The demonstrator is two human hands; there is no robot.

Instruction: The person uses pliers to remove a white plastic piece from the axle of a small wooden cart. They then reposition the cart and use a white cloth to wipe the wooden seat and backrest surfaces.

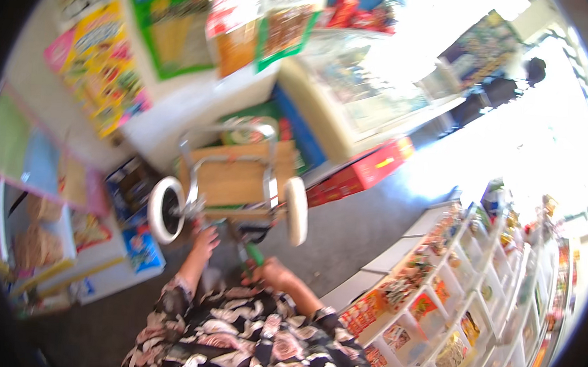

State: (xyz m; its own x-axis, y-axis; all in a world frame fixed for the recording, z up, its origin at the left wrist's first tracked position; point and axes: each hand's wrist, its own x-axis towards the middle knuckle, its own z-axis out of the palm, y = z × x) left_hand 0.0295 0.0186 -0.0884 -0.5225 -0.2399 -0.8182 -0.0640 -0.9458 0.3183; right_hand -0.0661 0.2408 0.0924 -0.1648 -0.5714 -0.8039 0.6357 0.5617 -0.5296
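Item 1: metal cart (pixel 269 178), 1 no., stood directly ahead of you on grey floor (pixel 348 230), approx. ctr of view, w/ 2 white wheels (pixel 295 212), 1 per side.
Item 2: brown cardboard (pixel 230 183), lay w/in cart's frame, btwn the wheels.
Item 3: your L hand (pixel 204 243), was at cart's lower edge nr the L wheel; blur hid the fingers' grip, so couldn't tell if spread or pinching.
Item 4: your R hand (pixel 268 273), fingers were curled round a green handle (pixel 255 253), just below cart.
Item 5: red box (pixel 362 174), sat low, R of cart & beyond it.
Item 6: snack packets (pixel 105 64), assorted, hung upper L.
Item 7: white bins (pixel 478 306), tiered, w/ small packets, stood to your R.
Item 8: your floral top (pixel 251 335), blk/pink/white, filled bottom ctr.
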